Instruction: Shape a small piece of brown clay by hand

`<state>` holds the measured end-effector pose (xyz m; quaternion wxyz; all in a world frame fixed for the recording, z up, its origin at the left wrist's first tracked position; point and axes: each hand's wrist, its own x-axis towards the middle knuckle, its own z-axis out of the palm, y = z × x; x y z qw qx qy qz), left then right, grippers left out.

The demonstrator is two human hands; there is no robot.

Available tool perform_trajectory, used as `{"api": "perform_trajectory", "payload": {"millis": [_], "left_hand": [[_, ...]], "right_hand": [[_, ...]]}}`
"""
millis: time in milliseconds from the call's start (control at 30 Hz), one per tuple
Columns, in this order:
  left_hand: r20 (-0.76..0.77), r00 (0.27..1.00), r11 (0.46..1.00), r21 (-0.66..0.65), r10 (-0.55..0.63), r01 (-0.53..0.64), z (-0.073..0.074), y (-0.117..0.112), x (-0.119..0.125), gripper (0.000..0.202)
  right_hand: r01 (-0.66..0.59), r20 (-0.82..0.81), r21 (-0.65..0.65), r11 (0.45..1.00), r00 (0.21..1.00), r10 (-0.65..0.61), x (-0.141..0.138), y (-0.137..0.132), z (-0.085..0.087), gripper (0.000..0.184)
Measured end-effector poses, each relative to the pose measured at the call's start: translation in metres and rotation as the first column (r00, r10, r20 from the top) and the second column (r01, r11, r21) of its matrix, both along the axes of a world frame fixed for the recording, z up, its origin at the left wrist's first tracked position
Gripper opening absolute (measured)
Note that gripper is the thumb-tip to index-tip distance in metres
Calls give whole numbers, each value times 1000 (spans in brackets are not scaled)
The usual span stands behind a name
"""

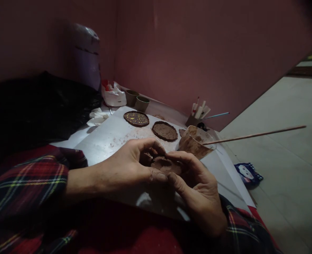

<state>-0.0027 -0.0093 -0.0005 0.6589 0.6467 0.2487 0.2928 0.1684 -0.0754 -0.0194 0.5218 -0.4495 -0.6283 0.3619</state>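
Note:
Between both hands is a lump of brown clay (162, 165), pressed flat with a hollow in its face. My left hand (135, 160) grips its left side, thumb in front and fingers curled behind. My right hand (198, 187) holds the other side the same way, its thumb tip near the left thumb. Clay smears both thumbs. Beyond the hands lie a brown clay disc with a raised rim (164, 131) and a similar disc dotted with yellow (136, 119). A clay-smeared clear cup (194, 143) stands just past my right hand, a long thin stick (256, 135) leaning in it.
A white board (105, 141) with clay crumbs lies under the work. Two small dark cups (142, 103), a white bag (114, 96) and crumpled tissue (97, 117) are at the back. A holder with brushes (199, 111) stands against the wall. A dark blue packet (248, 173) lies at right.

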Motion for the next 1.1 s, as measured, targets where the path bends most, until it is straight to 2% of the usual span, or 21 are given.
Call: {"api": "perform_trajectory", "payload": {"millis": [400, 600, 1100], "left_hand": [[-29, 999, 1000, 23, 13, -12, 0, 2, 1, 27], [-37, 999, 1000, 12, -4, 5, -1, 2, 2, 23], [-41, 999, 1000, -10, -2, 1, 0, 1, 2, 23]], "right_hand": [[38, 65, 31, 999, 997, -40, 1, 0, 1, 24], [1, 66, -2, 1000, 998, -1, 1, 1, 1, 22], [16, 97, 7, 1000, 995, -16, 0, 0, 2, 21]]}}
